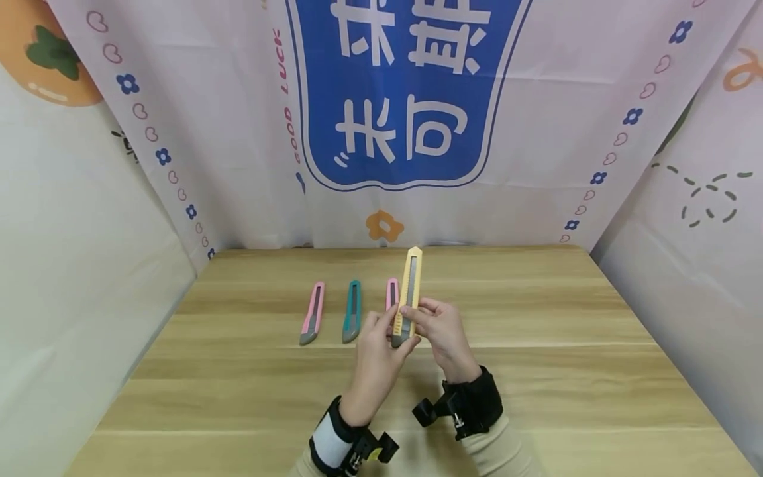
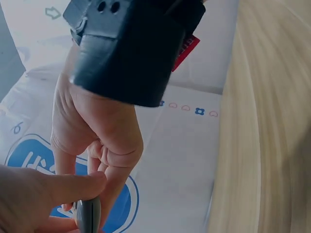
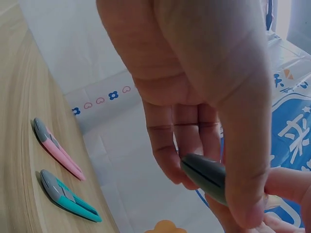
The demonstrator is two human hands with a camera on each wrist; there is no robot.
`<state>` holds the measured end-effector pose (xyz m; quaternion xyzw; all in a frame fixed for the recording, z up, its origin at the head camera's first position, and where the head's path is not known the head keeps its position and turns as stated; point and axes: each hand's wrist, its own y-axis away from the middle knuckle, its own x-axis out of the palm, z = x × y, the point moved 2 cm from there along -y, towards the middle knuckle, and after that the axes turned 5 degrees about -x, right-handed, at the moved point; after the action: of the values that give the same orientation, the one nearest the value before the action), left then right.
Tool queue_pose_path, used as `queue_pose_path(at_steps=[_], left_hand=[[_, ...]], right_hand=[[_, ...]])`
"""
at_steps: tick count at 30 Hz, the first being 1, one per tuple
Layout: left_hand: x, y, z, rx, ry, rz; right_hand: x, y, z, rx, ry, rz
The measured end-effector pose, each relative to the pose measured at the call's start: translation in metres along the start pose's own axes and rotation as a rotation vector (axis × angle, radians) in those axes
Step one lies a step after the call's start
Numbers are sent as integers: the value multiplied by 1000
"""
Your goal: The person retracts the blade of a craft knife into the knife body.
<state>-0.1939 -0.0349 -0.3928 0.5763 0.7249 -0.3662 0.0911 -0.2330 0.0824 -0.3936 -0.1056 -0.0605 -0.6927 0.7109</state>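
Observation:
Both hands hold up a yellow utility knife (image 1: 411, 281) in the head view, its pointed yellow end upward and its grey end low. My left hand (image 1: 375, 358) grips the lower part between thumb and fingers. From the other side, my right hand (image 1: 444, 334) pinches the knife, its thumb lying across the front. The grey end (image 2: 89, 216) shows beside the fingers in the left wrist view, and again as a grey tip (image 3: 206, 177) in the right wrist view. Behind the hands lies a pink utility knife (image 1: 391, 291), its lower part hidden.
On the wooden table (image 1: 238, 397), a teal utility knife (image 1: 352, 311) and another pink utility knife (image 1: 312, 313) lie left of the hands. A printed white cloth (image 1: 536, 132) hangs at the table's back edge, with more cloth at both sides.

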Motion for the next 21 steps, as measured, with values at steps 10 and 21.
queue_pose_path(at_steps=[10,21], left_hand=[[-18,-16,20,-55,-8,-41],[-95,-39,155,-516,-211,-55]], right_hand=[[2,-4,1,111,-13,-11],[-4,-3,6,103,-46,17]])
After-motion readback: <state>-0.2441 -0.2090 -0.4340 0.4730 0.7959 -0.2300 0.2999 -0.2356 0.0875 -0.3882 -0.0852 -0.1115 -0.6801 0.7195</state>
